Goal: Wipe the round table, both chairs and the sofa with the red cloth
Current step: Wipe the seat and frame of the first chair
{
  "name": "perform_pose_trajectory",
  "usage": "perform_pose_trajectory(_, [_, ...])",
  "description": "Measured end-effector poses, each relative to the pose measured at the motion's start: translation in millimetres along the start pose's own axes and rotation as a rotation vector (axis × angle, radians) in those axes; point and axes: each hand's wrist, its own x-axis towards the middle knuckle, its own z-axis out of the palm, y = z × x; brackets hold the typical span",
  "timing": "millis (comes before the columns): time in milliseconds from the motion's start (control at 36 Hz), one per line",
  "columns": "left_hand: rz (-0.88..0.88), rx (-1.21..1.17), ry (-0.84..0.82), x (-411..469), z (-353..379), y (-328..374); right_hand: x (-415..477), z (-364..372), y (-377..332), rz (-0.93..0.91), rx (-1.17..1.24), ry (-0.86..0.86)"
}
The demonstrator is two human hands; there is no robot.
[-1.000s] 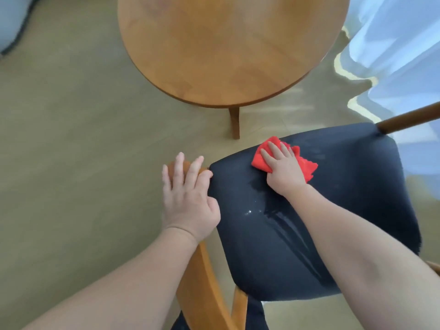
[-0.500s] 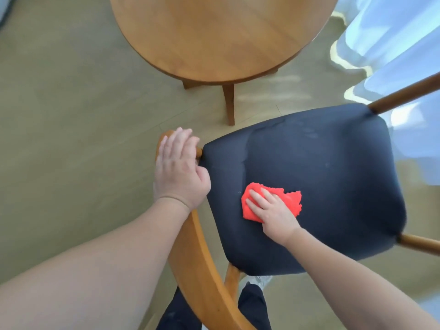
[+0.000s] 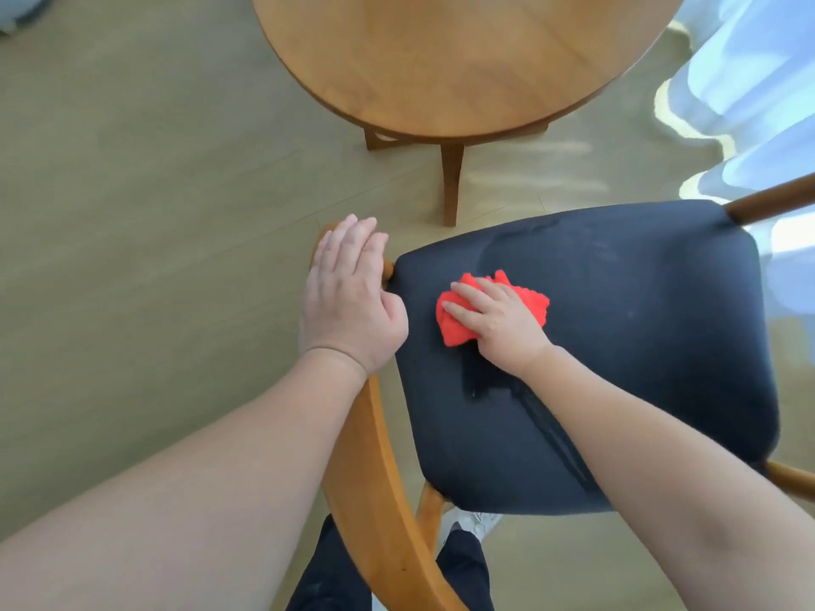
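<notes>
A red cloth [image 3: 537, 303] lies bunched on the left part of the chair's black seat [image 3: 639, 346]. My right hand [image 3: 502, 328] presses down on the cloth with its fingers spread across it. A damp streak runs on the seat behind that hand. My left hand [image 3: 348, 297] rests flat on the end of the chair's curved wooden back rail [image 3: 375, 456], just left of the seat. The round wooden table [image 3: 463, 59] stands beyond the chair. A grey corner at the top left [image 3: 15, 13] may be the sofa.
A table leg [image 3: 450, 183] comes down to the floor just beyond the seat's far edge. White curtains [image 3: 749, 81] hang at the right, behind the chair's wooden frame. Wood-look floor [image 3: 132, 213] spreads to the left. My dark trouser legs [image 3: 463, 566] are below the chair.
My right hand drew the cloth back toward me across the seat, then pushed it forward and left again. My left hand stayed on the back rail.
</notes>
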Motion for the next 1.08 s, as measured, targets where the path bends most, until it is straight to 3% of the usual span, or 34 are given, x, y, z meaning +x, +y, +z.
perform_pose_trajectory(139, [0.001, -0.004, 0.028, -0.4, 1.2, -1.3, 69.1, -40.8, 18.5, 0.154, -0.019, -0.037])
perform_pose_trajectory(278, [-0.046, -0.023, 0.061, -1.0, 1.5, -0.2, 76.2, -23.2, 13.5, 0.233, -0.014, -0.188])
perform_pose_trajectory(417, [-0.071, -0.010, 0.066, -1.7, 2.2, -1.3, 40.5, 5.8, -6.4, 0.170, -0.038, -0.147])
perform_pose_trajectory(611, [-0.118, -0.011, 0.077, -2.9, 2.9, -1.0, -43.9, 36.4, -35.5, -0.012, -0.118, -0.236])
perform_pose_trajectory(778, [-0.152, -0.060, 0.115, -3.9, 2.9, -2.1, -94.2, 50.7, -51.5, -0.051, -0.103, -0.314])
perform_pose_trajectory(944, [-0.168, -0.070, 0.117, -3.5, 4.6, -1.8, -97.4, 47.8, -51.2, -0.043, -0.044, -0.302])
perform_pose_trajectory(1083, [-0.168, -0.058, 0.100, -3.2, 5.0, -0.1, -67.0, 33.7, -33.7, -0.073, 0.018, -0.160])
